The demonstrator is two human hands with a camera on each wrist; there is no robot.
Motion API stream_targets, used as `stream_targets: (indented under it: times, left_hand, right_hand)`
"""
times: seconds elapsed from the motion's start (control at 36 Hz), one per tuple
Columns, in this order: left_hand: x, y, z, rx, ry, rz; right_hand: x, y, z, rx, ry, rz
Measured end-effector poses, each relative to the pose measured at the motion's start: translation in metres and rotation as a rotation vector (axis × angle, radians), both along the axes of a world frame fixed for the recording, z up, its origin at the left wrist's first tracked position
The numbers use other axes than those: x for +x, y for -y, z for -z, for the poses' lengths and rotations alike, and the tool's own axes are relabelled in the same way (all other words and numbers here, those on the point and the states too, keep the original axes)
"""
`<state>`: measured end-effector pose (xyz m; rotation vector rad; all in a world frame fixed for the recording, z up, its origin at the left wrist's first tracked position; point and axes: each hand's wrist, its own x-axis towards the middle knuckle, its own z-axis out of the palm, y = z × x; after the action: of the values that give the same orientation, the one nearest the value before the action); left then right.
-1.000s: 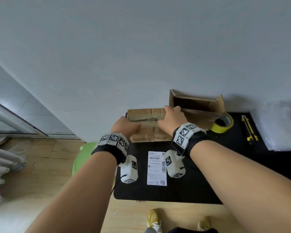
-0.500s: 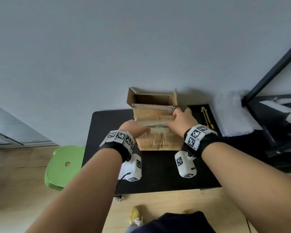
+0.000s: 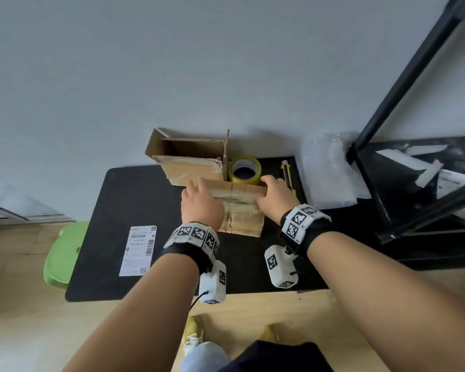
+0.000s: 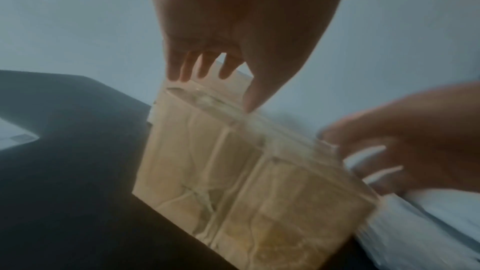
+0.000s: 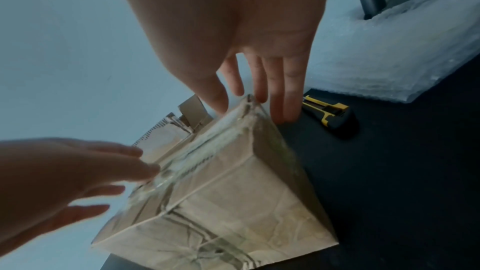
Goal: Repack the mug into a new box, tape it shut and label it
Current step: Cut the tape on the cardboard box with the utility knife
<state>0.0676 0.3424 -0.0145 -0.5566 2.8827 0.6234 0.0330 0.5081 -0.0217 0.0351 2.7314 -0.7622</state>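
Observation:
A worn, taped cardboard box (image 3: 243, 210) stands on the black mat (image 3: 134, 200), just in front of the tape roll. My left hand (image 3: 200, 202) presses its left side with straight fingers, thumb (image 4: 250, 102) on the taped top seam. My right hand (image 3: 273, 196) lies against the right side, fingers (image 5: 279, 98) straight down the wall. Behind it, an open brown box (image 3: 191, 159) stands against the wall with its flaps up. A white shipping label (image 3: 138, 249) lies at the mat's left front. No mug is in view.
A yellow tape roll (image 3: 244, 170) and a yellow-black utility knife (image 3: 287, 174) lie behind the taped box. Bubble wrap (image 3: 330, 170) lies to the right, beside a black metal rack (image 3: 387, 108). A green stool (image 3: 65, 253) stands left of the table.
Both hands have moved the taped box to the right across the mat, from left of the open box to in front of the tape roll. The label now lies uncovered at the left.

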Motion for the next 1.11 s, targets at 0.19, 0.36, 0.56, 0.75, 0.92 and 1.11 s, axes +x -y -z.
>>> stream_targets:
  times: [0.19,0.36,0.56,0.75,0.92,1.11]
  left_hand:
    - [-0.008,-0.055,0.013,-0.059,-0.037,0.258]
    - [-0.018,-0.069,0.031,-0.087,-0.029,0.306]
    - [-0.017,-0.07,0.036,-0.096,-0.097,0.28]
    - [-0.021,-0.069,0.04,-0.122,-0.119,0.278]
    - [-0.022,-0.068,0.037,-0.127,-0.103,0.288]
    - [-0.02,-0.067,0.031,-0.135,-0.057,0.306]
  right_hand:
    - [-0.016,-0.043,0.022,0.088,0.009,0.029]
    - [-0.043,-0.063,0.046,0.154,0.061,-0.006]
    - [-0.072,-0.06,0.068,0.215,0.103,-0.028]
    - [-0.08,-0.055,0.084,0.318,0.066,-0.064]
    - [-0.076,-0.051,0.083,0.357,0.084,-0.084]
    - [-0.069,-0.049,0.065,0.241,0.247,-0.056]
